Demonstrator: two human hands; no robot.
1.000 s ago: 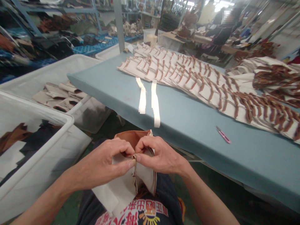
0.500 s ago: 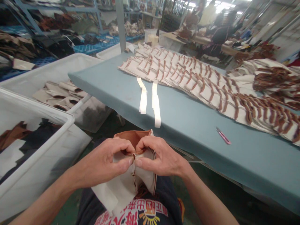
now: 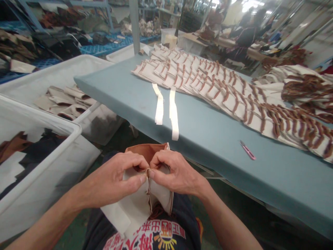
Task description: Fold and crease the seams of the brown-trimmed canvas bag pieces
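A sewn piece of leather point(image 3: 158, 192), pale on the outward face and brown on the other, rests over my lap. Both hands pinch its upper edge, one on each side of a seam that runs down the middle. My left hand point(image 3: 127, 177) grips the edge left of the seam, thumb in front and fingers curled behind. On the right of the seam, my right hand point(image 3: 169, 172) does the same, its thumb close to the left one. A pale strip point(image 3: 117, 218) hangs at the piece's lower left.
The blue-grey table point(image 3: 208, 139) ahead bears rows of similar pale, brown-edged pieces point(image 3: 203, 81), two white tape strips point(image 3: 173, 114) and pink thread snips point(image 3: 247, 150). White bins point(image 3: 78, 130) with leather pieces stand at left. A person point(image 3: 241, 41) is in the far background.
Both hands keep their pinch at the seam, with the thumbs shifted very slightly. The view has moved a little; the piece stays on my lap.
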